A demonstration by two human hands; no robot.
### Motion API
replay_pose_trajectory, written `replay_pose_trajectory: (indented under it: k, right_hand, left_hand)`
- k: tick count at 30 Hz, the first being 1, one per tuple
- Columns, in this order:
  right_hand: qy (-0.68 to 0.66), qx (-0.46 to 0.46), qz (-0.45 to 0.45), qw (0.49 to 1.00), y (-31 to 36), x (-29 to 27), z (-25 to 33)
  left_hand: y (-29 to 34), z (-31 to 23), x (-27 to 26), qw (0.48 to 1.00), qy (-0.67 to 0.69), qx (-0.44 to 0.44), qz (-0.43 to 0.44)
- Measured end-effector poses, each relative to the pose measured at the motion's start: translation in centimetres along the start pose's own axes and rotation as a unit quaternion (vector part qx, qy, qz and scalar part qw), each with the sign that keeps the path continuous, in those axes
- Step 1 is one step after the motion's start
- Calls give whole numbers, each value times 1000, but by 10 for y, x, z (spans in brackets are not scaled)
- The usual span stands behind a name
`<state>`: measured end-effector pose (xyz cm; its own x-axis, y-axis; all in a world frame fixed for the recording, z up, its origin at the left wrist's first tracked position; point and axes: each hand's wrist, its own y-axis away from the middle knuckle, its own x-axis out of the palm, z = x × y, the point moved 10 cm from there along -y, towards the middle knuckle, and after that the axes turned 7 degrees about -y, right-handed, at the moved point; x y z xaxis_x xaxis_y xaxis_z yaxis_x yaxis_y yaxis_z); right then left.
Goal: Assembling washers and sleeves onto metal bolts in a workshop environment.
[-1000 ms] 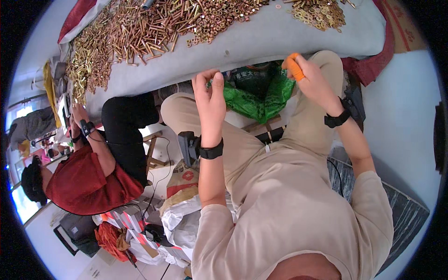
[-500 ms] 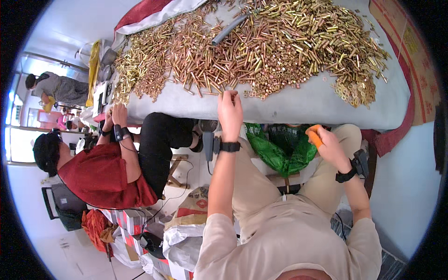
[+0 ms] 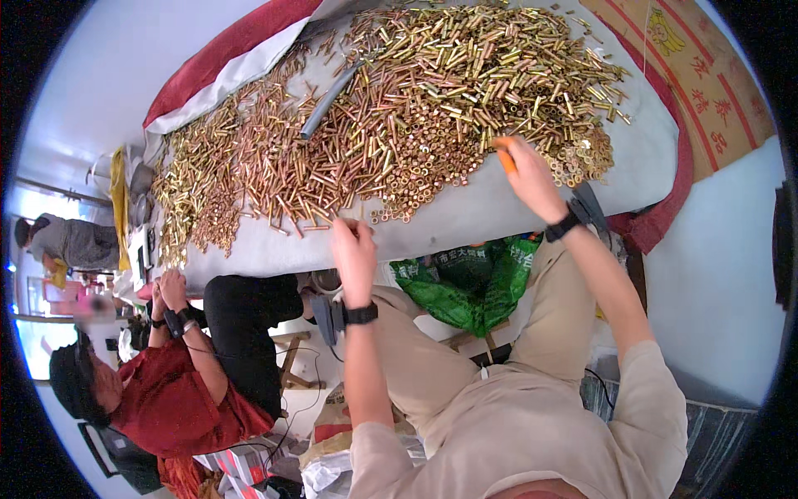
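Right hand (image 3: 532, 179) has its grip closed around a small orange thing (image 3: 504, 158), right at the near edge of the big heap of brass pieces (image 3: 416, 108) on the grey-covered table (image 3: 465, 220). Left hand (image 3: 353, 254) sits at the table's front edge by some stray pieces, fingers curled, can't tell if it's holding any. A person in a red shirt (image 3: 166, 399) sits on the left.

Glossy brass-coloured metal pieces (image 3: 399, 125) lie heaped on a matt grey cloth cover (image 3: 499, 212), smooth and slightly creased. At 11 o'clock a dull grey tube (image 3: 328, 101) rests among them. Below the edge, a shiny green plastic bag (image 3: 470, 283) crinkles. The right hand (image 3: 528, 179) grips something orange (image 3: 504, 158), matt.
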<state>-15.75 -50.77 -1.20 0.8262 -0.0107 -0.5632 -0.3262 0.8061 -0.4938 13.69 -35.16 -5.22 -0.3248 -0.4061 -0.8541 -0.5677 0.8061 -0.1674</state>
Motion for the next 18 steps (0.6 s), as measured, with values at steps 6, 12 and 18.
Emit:
replay_pose_trajectory:
  k: [6,12,18]
  right_hand:
    - [191,-86,43,977,-18,23,1]
    - [169,-55,52,983,4,10,-12]
    - [183,-35,15,982,13,0,-16]
  left_hand:
    - [67,-46,22,879,445,-89,144]
    - [112,-65,44,838,488,-123,210]
    - [137,-87,56,814,514,-114,244]
